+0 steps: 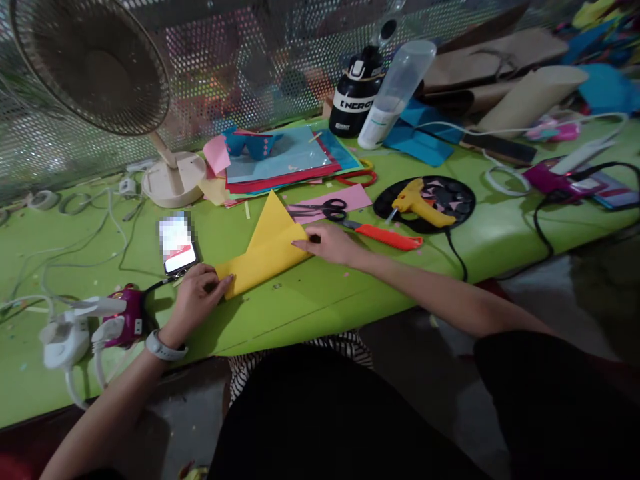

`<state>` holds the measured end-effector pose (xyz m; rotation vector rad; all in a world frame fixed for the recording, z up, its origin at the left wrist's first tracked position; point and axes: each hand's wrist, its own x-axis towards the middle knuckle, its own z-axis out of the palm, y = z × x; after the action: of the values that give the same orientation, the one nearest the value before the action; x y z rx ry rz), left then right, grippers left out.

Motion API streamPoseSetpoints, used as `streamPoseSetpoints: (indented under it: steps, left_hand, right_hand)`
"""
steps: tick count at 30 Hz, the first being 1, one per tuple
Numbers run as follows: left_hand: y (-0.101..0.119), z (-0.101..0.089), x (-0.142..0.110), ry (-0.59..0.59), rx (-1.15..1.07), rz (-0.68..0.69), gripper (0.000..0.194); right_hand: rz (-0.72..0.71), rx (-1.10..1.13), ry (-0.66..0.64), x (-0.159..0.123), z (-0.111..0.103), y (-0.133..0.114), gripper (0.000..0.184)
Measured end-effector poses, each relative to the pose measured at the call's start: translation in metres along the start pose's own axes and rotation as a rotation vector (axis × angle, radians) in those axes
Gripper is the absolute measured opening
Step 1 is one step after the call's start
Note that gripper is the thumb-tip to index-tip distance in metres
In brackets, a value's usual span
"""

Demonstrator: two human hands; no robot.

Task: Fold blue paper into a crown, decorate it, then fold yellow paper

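Note:
A folded sheet of yellow paper [267, 263] lies on the green table, with a pointed triangular flap rising at its far side and a straight band along the near side. My left hand [197, 297] pinches the left end of this band between thumb and fingers. At the other end, my right hand [330, 243] grips the paper's right corner, its fingers curled. Just beyond the right hand are black-handled scissors [334, 209] on a strip of pink paper [357, 197]. An orange utility knife [390, 237] rests to the right of that hand.
A lit phone [177, 247] and a purple power strip [131, 317] with plugs sit at left. Behind are a fan [173, 177], stacked coloured sheets [280, 160], a black bottle [354, 100] and a clear bottle [395, 100]. A yellow glue gun [425, 205] rests on a black tray.

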<state>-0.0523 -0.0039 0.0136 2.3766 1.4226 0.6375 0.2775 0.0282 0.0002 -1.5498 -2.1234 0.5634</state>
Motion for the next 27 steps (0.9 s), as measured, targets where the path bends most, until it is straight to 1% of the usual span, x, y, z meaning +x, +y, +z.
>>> streamPoseSetpoints:
  steps: [3, 7, 12, 14, 16, 17, 18, 19, 21, 22, 24, 25, 27]
  left_hand:
    - [0.0, 0.002, 0.004, 0.011, 0.043, -0.009, 0.04]
    - [0.0, 0.004, 0.009, 0.007, 0.092, 0.012, 0.038]
    - [-0.002, 0.002, 0.012, -0.037, 0.148, 0.01, 0.036]
    - [0.002, -0.002, 0.012, -0.037, 0.217, -0.019, 0.033]
    - [0.013, -0.005, 0.012, 0.054, 0.326, -0.039, 0.024]
    - [0.022, -0.005, 0.012, 0.143, 0.384, -0.028, 0.022]
    - [0.032, -0.004, 0.013, 0.206, 0.399, 0.025, 0.025]
    - [0.041, -0.001, 0.013, 0.192, 0.388, 0.13, 0.03]
    - [0.058, 0.01, 0.015, 0.004, 0.359, 0.382, 0.043]
    - [0.064, 0.017, 0.016, -0.071, 0.353, 0.445, 0.052]
    - [0.067, 0.032, 0.018, -0.158, 0.338, 0.496, 0.074]
    - [0.065, 0.038, 0.019, -0.192, 0.339, 0.491, 0.079]
    - [0.058, 0.047, 0.02, -0.229, 0.339, 0.467, 0.081]
  right_hand:
    - [0.065, -0.069, -0.015, 0.008, 0.002, -0.003, 0.043]
    - [0.162, -0.197, -0.069, 0.014, 0.004, -0.008, 0.043]
    - [0.162, -0.32, -0.079, 0.015, 0.009, -0.013, 0.042]
    - [0.155, -0.341, -0.08, 0.014, 0.012, -0.014, 0.042]
    - [0.148, -0.356, -0.079, 0.013, 0.014, -0.014, 0.042]
    - [0.142, -0.365, -0.075, 0.013, 0.015, -0.014, 0.041]
    - [0.134, -0.374, -0.066, 0.013, 0.015, -0.014, 0.041]
    - [0.127, -0.384, -0.056, 0.013, 0.015, -0.014, 0.041]
    - [0.116, -0.402, -0.032, 0.013, 0.015, -0.014, 0.041]
    - [0.114, -0.406, -0.025, 0.013, 0.015, -0.014, 0.04]
    - [0.122, -0.402, -0.033, 0.014, 0.014, -0.014, 0.039]
    - [0.131, -0.393, -0.048, 0.015, 0.013, -0.013, 0.039]
    - [0.149, -0.362, -0.077, 0.018, 0.01, -0.012, 0.039]
